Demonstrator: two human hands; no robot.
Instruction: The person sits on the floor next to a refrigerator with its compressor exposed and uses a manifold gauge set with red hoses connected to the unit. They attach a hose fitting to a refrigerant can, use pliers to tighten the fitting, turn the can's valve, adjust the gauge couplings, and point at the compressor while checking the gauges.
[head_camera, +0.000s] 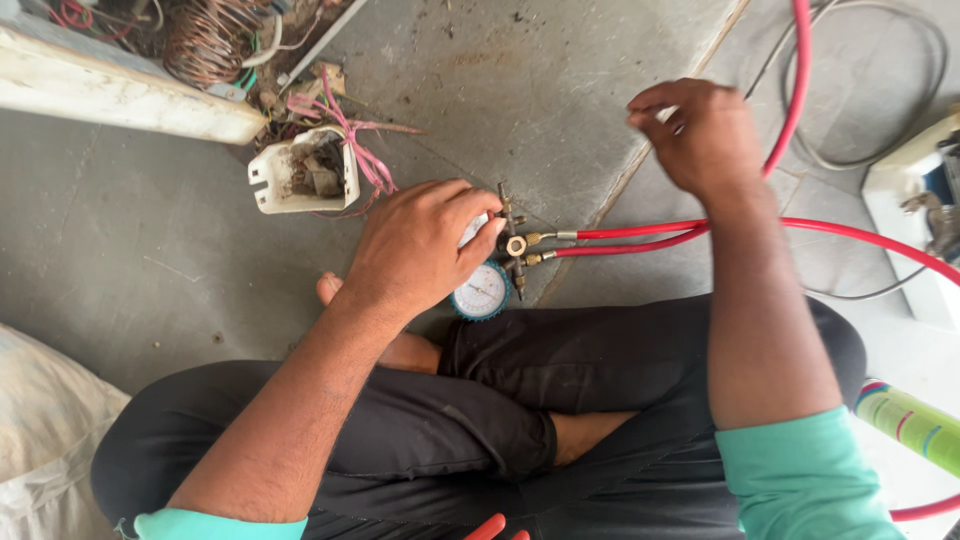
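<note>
Gauge (482, 290) under left grip (420, 245)

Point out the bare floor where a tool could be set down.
Bare grey concrete floor lies left of the left hand, below the white plastic box. Another patch sits above the round blue-rimmed pressure gauge. Crowded: the red hoses near the right hand.

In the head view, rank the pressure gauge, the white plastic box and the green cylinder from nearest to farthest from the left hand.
1. Pressure gauge: under the left hand, touching it.
2. White plastic box: up and to its left on the floor.
3. Green cylinder: far right, beyond the right arm.
</note>
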